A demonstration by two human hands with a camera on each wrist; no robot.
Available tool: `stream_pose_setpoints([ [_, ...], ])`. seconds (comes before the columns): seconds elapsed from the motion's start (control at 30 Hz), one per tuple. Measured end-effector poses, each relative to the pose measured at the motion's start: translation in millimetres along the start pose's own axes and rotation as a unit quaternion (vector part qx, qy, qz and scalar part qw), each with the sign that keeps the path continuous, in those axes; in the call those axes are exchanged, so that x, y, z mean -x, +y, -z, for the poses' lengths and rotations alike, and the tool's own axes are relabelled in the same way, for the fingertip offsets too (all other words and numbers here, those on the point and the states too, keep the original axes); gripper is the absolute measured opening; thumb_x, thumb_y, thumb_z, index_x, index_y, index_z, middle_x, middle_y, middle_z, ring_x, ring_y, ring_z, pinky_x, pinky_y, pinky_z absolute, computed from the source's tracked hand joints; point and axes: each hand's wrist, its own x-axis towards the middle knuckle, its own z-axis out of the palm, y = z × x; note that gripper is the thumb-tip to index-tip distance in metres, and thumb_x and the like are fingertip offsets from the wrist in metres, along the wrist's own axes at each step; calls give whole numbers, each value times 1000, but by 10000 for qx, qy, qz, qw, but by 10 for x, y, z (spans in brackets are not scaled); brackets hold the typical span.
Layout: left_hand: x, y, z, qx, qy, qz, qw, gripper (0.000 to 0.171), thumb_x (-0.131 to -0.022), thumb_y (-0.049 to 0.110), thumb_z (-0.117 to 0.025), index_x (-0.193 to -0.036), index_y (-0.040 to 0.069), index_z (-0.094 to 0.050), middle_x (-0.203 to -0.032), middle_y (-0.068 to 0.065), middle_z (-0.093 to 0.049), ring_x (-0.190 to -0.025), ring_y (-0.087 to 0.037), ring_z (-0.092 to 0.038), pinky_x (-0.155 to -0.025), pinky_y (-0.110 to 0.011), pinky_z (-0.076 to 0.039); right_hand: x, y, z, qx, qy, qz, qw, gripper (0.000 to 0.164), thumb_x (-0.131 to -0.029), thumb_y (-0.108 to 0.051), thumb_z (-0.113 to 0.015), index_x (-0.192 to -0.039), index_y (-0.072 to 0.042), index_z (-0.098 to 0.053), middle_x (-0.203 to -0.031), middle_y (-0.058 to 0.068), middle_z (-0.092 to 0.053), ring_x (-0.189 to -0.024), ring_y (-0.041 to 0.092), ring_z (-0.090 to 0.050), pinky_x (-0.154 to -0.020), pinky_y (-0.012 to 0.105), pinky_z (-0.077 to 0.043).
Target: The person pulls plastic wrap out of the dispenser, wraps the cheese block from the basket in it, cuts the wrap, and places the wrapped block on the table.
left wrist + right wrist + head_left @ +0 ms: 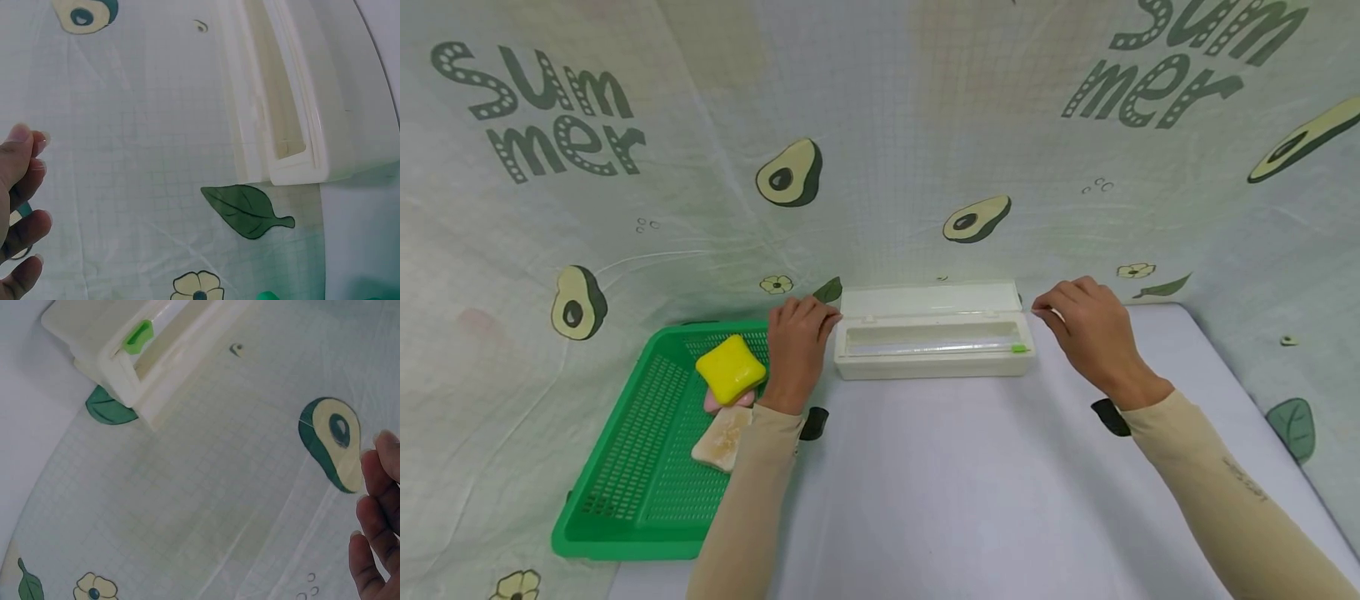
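Note:
A white cling film dispenser (934, 367) lies lengthwise at the back of the table with its lid (932, 298) raised. A small green slide cutter (1019, 348) sits at the right end of its front track. My left hand (797, 350) is just past the box's left end, thumb and fingertips pinched together. Past the right end, my right hand (1086, 333) pinches the same way. Between them, the hands appear to hold the edge of clear cling film, which is so transparent that only faint glints show near the fingertips in the wrist views.
A green plastic basket (617, 467) stands on the left, partly behind my left forearm. In it lie a yellow cushion-shaped piece (730, 368), a pink piece (743, 400) and a bread-like slice (721, 439). A printed cloth (880, 125) hangs behind the white table (955, 483).

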Motion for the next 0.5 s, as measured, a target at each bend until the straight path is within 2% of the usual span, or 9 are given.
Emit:
stream_pose_setpoints([
  [0.5, -49, -5, 128, -99, 145, -154, 9997, 16, -100, 22, -70, -100, 8, -79, -94, -7, -70, -97, -31, -58, -88, -49, -43, -87, -59, 125, 9, 162, 105, 9998, 15, -84, 4, -84, -91, -1, -72, -85, 11, -72, -89, 35, -61, -70, 48, -47],
])
